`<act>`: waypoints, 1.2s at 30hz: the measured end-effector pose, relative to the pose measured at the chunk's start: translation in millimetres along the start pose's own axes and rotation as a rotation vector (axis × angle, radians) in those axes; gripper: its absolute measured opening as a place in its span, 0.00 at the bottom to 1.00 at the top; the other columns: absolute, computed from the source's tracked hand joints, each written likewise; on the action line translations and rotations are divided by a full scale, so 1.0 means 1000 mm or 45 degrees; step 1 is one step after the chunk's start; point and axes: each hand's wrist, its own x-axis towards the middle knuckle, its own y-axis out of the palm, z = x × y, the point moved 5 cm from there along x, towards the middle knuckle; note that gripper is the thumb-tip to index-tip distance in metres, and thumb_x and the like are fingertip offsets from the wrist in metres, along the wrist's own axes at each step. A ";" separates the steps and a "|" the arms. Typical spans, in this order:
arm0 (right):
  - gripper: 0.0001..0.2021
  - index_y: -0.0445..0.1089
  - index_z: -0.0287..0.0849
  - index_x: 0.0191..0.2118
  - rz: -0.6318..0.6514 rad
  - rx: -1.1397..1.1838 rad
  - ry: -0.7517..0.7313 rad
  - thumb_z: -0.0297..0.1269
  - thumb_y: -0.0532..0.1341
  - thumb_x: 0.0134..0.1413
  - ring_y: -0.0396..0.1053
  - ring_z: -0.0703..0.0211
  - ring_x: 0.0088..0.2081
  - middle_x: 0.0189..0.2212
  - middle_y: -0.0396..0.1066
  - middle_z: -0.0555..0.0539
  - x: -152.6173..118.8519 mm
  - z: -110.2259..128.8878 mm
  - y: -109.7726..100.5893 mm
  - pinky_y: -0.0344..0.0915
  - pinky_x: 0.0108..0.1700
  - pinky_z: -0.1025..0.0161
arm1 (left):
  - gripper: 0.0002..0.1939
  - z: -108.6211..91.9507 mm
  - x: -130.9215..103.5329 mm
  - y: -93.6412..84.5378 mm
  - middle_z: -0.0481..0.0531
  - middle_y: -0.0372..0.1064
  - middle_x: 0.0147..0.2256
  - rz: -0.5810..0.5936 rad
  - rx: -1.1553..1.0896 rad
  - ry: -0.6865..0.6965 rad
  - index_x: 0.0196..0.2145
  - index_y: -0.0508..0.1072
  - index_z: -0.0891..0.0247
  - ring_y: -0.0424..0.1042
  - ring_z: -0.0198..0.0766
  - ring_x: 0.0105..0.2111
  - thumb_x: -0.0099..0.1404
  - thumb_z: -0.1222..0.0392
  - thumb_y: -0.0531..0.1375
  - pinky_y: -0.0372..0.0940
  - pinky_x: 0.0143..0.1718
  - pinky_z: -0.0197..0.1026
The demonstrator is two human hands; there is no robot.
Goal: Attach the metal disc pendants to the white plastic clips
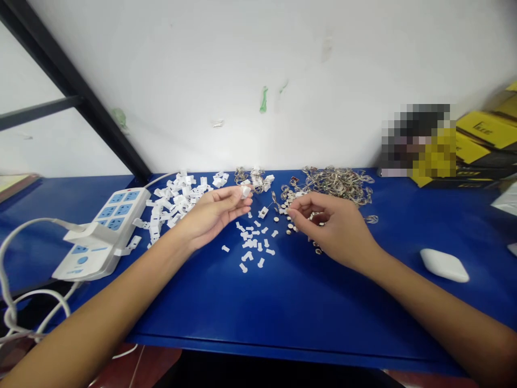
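My left hand pinches a small white plastic housing between thumb and fingertips, above the table. My right hand hovers over round silver button cells, thumb and index finger pressed together; whatever lies between them is too small to make out. Between the hands, a white housing with a metal part in it sits on the table. Small white plastic tabs are scattered in front of it. Behind my left hand spreads a pile of white plastic housings.
Tangled thin wires are heaped against the wall. On the left lies a white power strip with a plug and cables. A white rounded case rests at right, and yellow-black boxes are stacked behind it on the blue table.
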 end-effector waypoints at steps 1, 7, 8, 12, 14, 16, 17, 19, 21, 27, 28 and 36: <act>0.06 0.75 0.45 0.35 0.013 0.067 0.046 0.40 0.64 0.62 0.72 0.62 0.26 0.28 0.76 0.50 0.000 -0.001 0.001 0.70 0.26 0.65 | 0.10 0.002 -0.003 0.006 0.58 0.78 0.47 0.042 -0.100 -0.049 0.47 0.82 0.63 0.76 0.39 0.45 0.71 0.59 0.64 0.71 0.53 0.46; 0.09 0.75 0.44 0.35 0.152 0.284 0.176 0.43 0.66 0.62 0.68 0.65 0.20 0.24 0.74 0.51 0.001 -0.002 0.004 0.68 0.20 0.67 | 0.12 0.010 -0.019 0.034 0.55 0.76 0.45 0.334 -0.053 -0.146 0.47 0.82 0.60 0.73 0.35 0.41 0.69 0.54 0.67 0.70 0.41 0.36; 0.09 0.75 0.44 0.35 0.190 0.292 0.183 0.43 0.65 0.62 0.68 0.65 0.20 0.23 0.73 0.51 0.001 -0.001 0.006 0.68 0.20 0.68 | 0.13 0.010 -0.020 0.036 0.54 0.76 0.42 0.388 -0.013 -0.146 0.47 0.82 0.60 0.73 0.34 0.40 0.69 0.52 0.68 0.70 0.40 0.35; 0.08 0.75 0.43 0.34 0.313 0.303 0.211 0.41 0.65 0.63 0.68 0.66 0.21 0.23 0.72 0.52 -0.002 0.001 0.010 0.67 0.21 0.68 | 0.14 0.009 -0.024 0.042 0.54 0.77 0.40 0.549 0.073 -0.118 0.48 0.82 0.60 0.74 0.35 0.40 0.69 0.50 0.67 0.71 0.43 0.36; 0.08 0.75 0.43 0.33 0.344 0.286 0.197 0.41 0.65 0.62 0.69 0.65 0.23 0.24 0.72 0.52 -0.003 0.002 0.012 0.68 0.23 0.67 | 0.16 0.011 -0.024 0.042 0.55 0.78 0.41 0.556 0.116 -0.122 0.49 0.82 0.60 0.76 0.36 0.42 0.69 0.50 0.67 0.71 0.45 0.39; 0.08 0.75 0.44 0.33 0.327 0.230 0.169 0.40 0.64 0.63 0.70 0.64 0.24 0.24 0.73 0.52 -0.003 0.002 0.013 0.69 0.25 0.66 | 0.17 0.013 -0.023 0.041 0.56 0.79 0.41 0.524 0.155 -0.130 0.50 0.82 0.60 0.76 0.38 0.42 0.68 0.49 0.67 0.72 0.47 0.40; 0.08 0.75 0.44 0.33 0.292 0.185 0.147 0.40 0.64 0.63 0.70 0.64 0.25 0.25 0.73 0.52 -0.004 0.002 0.012 0.69 0.26 0.66 | 0.17 0.014 -0.022 0.041 0.56 0.79 0.42 0.493 0.157 -0.130 0.50 0.82 0.60 0.76 0.38 0.43 0.68 0.49 0.68 0.72 0.47 0.41; 0.07 0.75 0.44 0.35 0.168 0.071 0.065 0.39 0.63 0.64 0.70 0.64 0.25 0.26 0.74 0.51 -0.005 0.005 0.009 0.67 0.27 0.65 | 0.16 0.016 -0.020 0.039 0.56 0.80 0.44 0.405 0.112 -0.131 0.48 0.83 0.60 0.76 0.39 0.44 0.67 0.50 0.69 0.72 0.47 0.41; 0.05 0.75 0.44 0.35 0.027 -0.050 -0.077 0.36 0.64 0.63 0.69 0.64 0.26 0.27 0.74 0.51 -0.007 0.011 0.007 0.67 0.27 0.65 | 0.15 0.018 -0.019 0.037 0.56 0.79 0.46 0.294 0.010 -0.146 0.47 0.84 0.60 0.76 0.38 0.45 0.65 0.51 0.70 0.71 0.48 0.41; 0.03 0.74 0.44 0.44 -0.087 -0.268 -0.502 0.33 0.64 0.65 0.71 0.64 0.31 0.36 0.76 0.47 -0.018 0.024 0.015 0.70 0.33 0.64 | 0.14 0.021 -0.022 0.042 0.55 0.79 0.44 0.255 -0.190 -0.227 0.46 0.84 0.61 0.75 0.38 0.45 0.64 0.52 0.71 0.70 0.49 0.41; 0.03 0.73 0.44 0.44 -0.089 -0.292 -0.549 0.33 0.63 0.66 0.71 0.63 0.32 0.37 0.76 0.47 -0.019 0.024 0.016 0.70 0.34 0.64 | 0.14 0.020 -0.023 0.044 0.55 0.78 0.42 0.281 -0.182 -0.225 0.45 0.84 0.61 0.75 0.38 0.44 0.65 0.52 0.71 0.70 0.49 0.41; 0.03 0.70 0.42 0.44 0.051 -0.284 -0.640 0.29 0.60 0.68 0.69 0.63 0.35 0.37 0.72 0.46 -0.019 0.026 0.016 0.67 0.36 0.64 | 0.17 0.010 -0.025 0.043 0.56 0.76 0.37 0.408 0.019 -0.212 0.44 0.83 0.66 0.75 0.37 0.38 0.66 0.49 0.69 0.70 0.44 0.40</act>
